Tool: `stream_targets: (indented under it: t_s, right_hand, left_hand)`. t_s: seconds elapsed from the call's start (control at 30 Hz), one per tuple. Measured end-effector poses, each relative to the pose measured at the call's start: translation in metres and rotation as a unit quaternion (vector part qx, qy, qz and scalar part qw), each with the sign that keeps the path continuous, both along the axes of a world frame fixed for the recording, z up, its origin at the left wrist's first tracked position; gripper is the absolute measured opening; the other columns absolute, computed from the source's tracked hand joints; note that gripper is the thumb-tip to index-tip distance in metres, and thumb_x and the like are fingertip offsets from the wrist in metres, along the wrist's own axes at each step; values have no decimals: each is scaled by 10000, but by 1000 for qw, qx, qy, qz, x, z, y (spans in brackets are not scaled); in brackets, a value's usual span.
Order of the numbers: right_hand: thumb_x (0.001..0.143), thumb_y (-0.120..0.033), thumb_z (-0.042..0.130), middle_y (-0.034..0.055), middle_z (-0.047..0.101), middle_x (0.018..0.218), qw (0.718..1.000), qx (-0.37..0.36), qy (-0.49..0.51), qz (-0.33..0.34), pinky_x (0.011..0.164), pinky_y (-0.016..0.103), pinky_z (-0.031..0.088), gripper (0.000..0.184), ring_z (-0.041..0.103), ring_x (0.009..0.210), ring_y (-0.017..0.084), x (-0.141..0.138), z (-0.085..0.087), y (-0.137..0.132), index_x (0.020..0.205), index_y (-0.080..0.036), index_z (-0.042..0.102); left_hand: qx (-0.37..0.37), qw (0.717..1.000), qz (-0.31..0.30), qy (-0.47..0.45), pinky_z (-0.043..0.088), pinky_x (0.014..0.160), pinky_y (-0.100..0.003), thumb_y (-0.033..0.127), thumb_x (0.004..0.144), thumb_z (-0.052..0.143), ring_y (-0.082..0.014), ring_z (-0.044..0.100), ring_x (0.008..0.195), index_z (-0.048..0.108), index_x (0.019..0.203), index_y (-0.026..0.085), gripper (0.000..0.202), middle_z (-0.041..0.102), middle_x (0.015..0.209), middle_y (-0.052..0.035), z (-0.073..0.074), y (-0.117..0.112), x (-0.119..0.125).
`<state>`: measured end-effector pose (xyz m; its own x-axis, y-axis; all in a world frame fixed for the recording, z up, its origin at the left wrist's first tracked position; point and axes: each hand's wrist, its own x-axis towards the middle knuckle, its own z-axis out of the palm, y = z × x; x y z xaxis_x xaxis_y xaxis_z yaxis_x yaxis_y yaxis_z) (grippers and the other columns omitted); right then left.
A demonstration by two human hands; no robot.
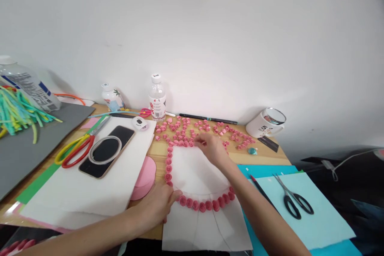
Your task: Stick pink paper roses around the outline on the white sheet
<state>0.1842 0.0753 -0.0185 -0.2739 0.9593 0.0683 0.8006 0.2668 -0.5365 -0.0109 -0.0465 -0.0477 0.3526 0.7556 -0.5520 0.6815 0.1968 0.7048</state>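
A white sheet of paper [195, 168] with pencil lines lies in front of me, partly outlined by a border of small rolled pink paper roses [202, 207]. My left hand [163, 200] is closed at the sheet's left edge, thumb beside the lower row of roses; its curled fingers are partly hidden. At the top edge my right hand [211, 148] pinches at the end of the upper row, on what looks like a pink paper rose mostly covered by the fingertips. Many loose pink paper roses [180, 128] are scattered just beyond the sheet.
To the left are a phone [117, 138], colourful scissors [78, 147] and pink paper circles [145, 178]. A water bottle [157, 100] and a white mug [265, 123] stand near the wall. Black-handled scissors [292, 200] lie on light blue paper [325, 216] at right.
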Motion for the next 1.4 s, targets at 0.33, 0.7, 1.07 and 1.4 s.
stream_targets:
  t_s: [0.33,0.7,1.07,1.4]
  right_hand:
    - [799,-62,509,75,702,992,995,41,-94,10,817,244,434,261,632,907,179,-13,-25,102,921,-165,715]
    - [826,-19,452,107,663,1111,986,46,-149,51,883,263,410,372,590,1045,201,-36,-45,133,1122,-150,636]
    - [846,-137,526,24,664,1130,971,58,-170,158,827,241,418,299,520,1084,196,-43,-23,121,1090,-239,666]
    - [784,-74,546,66,689,949,957,43,-222,184,728,256,417,312,527,991,223,-58,-26,119,1007,-239,688]
  left_hand:
    - [0,1000,-18,0,347,449,-238,442,878,337,-126,481,423,404,539,196,424,429,452,22,4,2,-5]
    - [49,998,-23,21,354,540,-262,363,858,396,-147,471,530,403,513,200,382,459,503,-6,11,1,-4]
    - [10,999,-40,-13,352,488,-243,266,814,402,-118,459,446,379,498,195,325,435,463,21,14,6,-6]
    - [12,998,-68,7,344,443,-211,270,815,400,-103,480,453,408,541,180,289,476,504,16,10,6,-8]
